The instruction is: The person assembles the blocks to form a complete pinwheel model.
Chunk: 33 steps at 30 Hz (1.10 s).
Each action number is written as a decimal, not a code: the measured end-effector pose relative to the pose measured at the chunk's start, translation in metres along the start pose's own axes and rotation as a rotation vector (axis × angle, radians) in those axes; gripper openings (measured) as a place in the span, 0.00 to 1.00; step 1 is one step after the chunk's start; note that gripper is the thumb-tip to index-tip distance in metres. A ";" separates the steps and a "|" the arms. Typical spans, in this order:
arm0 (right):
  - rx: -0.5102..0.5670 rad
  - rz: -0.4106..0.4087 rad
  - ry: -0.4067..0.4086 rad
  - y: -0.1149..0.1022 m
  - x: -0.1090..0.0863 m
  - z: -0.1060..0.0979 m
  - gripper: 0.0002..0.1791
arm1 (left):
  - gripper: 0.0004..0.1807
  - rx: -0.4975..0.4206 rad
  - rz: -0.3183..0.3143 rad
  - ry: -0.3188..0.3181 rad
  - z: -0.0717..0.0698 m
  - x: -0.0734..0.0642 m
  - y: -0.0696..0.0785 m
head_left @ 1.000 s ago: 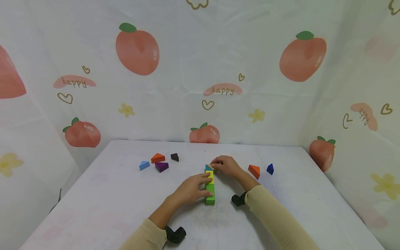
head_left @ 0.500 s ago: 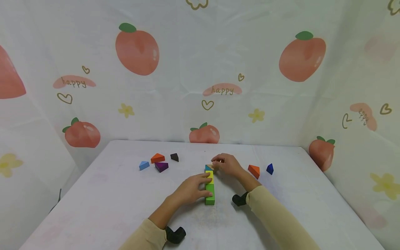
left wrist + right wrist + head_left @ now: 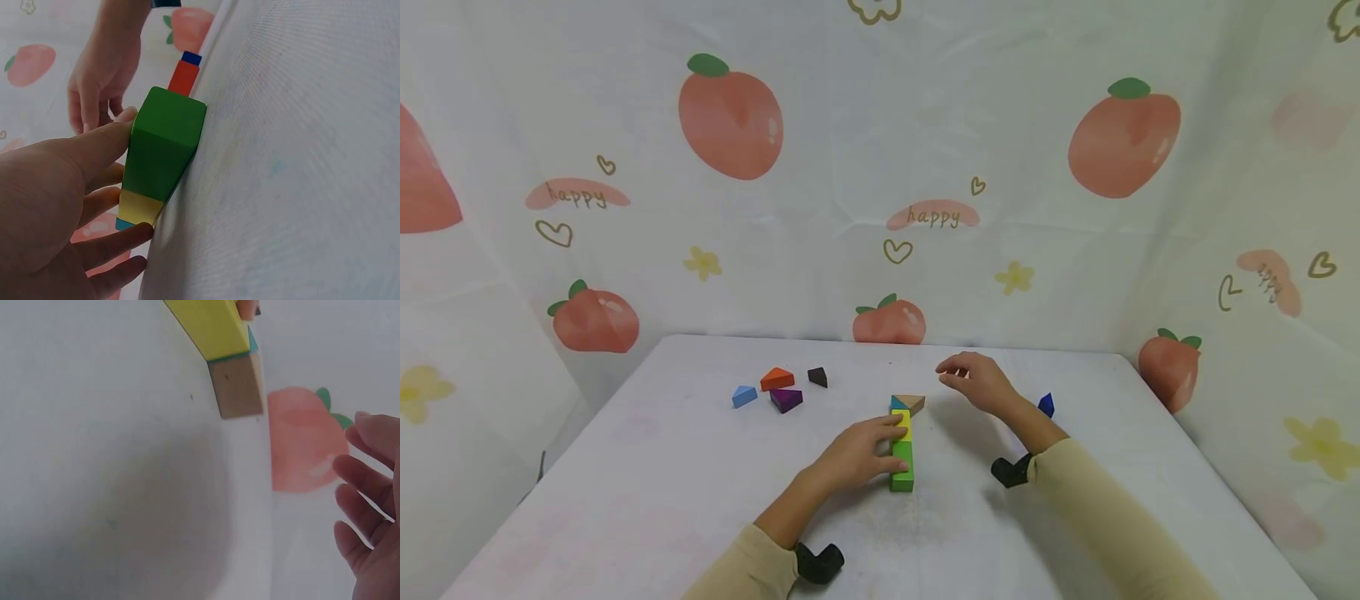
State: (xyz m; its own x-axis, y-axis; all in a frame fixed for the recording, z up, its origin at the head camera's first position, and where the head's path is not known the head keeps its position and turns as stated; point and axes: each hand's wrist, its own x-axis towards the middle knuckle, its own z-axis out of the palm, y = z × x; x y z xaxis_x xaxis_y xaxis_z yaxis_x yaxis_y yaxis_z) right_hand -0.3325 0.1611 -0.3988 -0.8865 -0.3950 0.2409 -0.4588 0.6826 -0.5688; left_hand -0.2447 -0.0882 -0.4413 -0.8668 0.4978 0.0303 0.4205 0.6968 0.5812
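your right hand [image 3: 977, 383] has come off the wooden triangle [image 3: 913, 404] and drawn away to the right, and your forearm [image 3: 1033, 423] now seems to hide the orange block [image 3: 184, 78] in the head view.

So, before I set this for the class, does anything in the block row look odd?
One thing stands out: the wooden block, beside the teal block at the far end, juts to the right, out of line with the green block and yellow block. That may be deliberate. I see no spill or damage.

Block row [image 3: 903, 452] on table [image 3: 625, 483], left hand [image 3: 859, 452] touching it, right hand [image 3: 979, 383] to its right, four blocks [image 3: 786, 402] leftward, cloth [image 3: 820, 208] behind.
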 end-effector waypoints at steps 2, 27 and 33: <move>-0.006 0.009 0.001 0.002 -0.003 -0.009 0.11 | 0.33 0.003 -0.002 -0.001 0.000 0.000 0.000; -0.261 0.185 0.089 0.075 -0.048 -0.069 0.11 | 0.32 0.009 0.019 0.012 0.000 -0.003 0.002; -0.308 0.282 0.014 0.087 -0.059 -0.070 0.14 | 0.32 0.005 0.018 0.015 0.000 -0.004 0.002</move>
State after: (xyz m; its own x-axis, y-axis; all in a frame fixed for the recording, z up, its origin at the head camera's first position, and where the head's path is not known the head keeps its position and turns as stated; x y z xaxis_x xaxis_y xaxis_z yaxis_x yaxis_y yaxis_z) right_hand -0.3248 0.2866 -0.4078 -0.9798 -0.1593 0.1212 -0.1925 0.9157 -0.3528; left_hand -0.2406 -0.0886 -0.4403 -0.8630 0.5024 0.0525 0.4369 0.6903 0.5767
